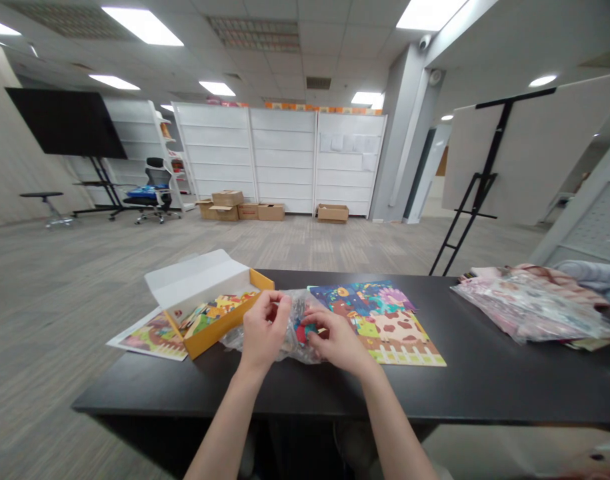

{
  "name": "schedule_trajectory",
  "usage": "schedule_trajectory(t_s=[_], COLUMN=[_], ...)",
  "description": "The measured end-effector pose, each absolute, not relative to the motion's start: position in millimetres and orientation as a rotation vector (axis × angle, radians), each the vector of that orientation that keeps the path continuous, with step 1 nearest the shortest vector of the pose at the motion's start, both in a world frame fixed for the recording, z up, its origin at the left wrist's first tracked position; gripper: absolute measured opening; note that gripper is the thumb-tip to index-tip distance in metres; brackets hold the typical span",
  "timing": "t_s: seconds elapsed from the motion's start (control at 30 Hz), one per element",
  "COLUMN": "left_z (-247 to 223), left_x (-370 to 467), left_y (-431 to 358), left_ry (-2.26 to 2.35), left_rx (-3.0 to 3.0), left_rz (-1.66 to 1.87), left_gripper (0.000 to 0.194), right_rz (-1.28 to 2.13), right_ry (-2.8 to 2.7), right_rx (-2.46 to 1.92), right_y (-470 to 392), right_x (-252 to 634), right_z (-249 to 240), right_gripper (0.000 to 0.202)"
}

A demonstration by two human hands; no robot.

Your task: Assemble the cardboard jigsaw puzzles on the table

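Note:
On the dark table, a crumpled clear plastic bag (297, 307) lies between my two hands. My left hand (267, 327) is pinched at the bag's upper left side, its fingertips against the plastic. Curled over the bag's right side, my right hand (339, 339) has thumb and fingers around a small red and blue puzzle piece (301, 333), partly hidden by the fingers. An open yellow box (209, 335) with a white lid stands left of my hands, holding colourful pieces (219, 308). To the right lies a colourful puzzle picture (392, 327) with a spotted cow and a fence.
A printed picture sheet (152, 337) lies partly under the box at the table's left edge. Plastic-wrapped fabric (529, 303) is piled on the right. Beyond the table are a black-framed stand (477, 187), cardboard boxes (333, 213), white shelves (282, 160) and an office chair (156, 190).

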State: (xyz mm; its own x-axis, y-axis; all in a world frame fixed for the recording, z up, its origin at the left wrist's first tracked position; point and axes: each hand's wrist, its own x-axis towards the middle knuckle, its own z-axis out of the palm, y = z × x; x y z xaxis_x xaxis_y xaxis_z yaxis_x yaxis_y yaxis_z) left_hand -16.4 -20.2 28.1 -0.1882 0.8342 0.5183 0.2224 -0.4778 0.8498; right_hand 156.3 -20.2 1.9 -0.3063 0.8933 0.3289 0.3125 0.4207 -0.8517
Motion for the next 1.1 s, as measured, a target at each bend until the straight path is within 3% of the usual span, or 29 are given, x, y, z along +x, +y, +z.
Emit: schedule_trajectory(t_s=[0.27,0.57,0.7,0.87,1.1], left_z=[26.6,28.2,26.4,28.7,28.2], left_x=[-24.2,-16.5,-17.8,-15.1,-16.4], left_y=[-21.1,-23.3,-22.0,-23.2,-23.5], left_ry=[1.166,1.222,1.259,1.263,1.262], left_rx=[1.636,1.71,1.677,1.665,1.67], left_rz=[1.619,1.617,1.63,1.633,1.638], left_gripper=[0.021,0.019,0.022,0.025,0.024], right_rz=[1.065,0.633,0.601,0.157,0.062], right_ry=[-1.829,-2.032,-1.934,-1.712,-1.815], right_rx=[-1.029,-0.885,-1.253,-1.964,-2.187], right_y=[-25.4,-29.4,-31.8,-29.7,-37.9], right_x=[161.2,129.6,174.9,213.4,194.9], right_z=[4.1,14.1,18.4,5.4,-2.1], right_gripper=[0.024,0.032,0.021,0.026,0.036])
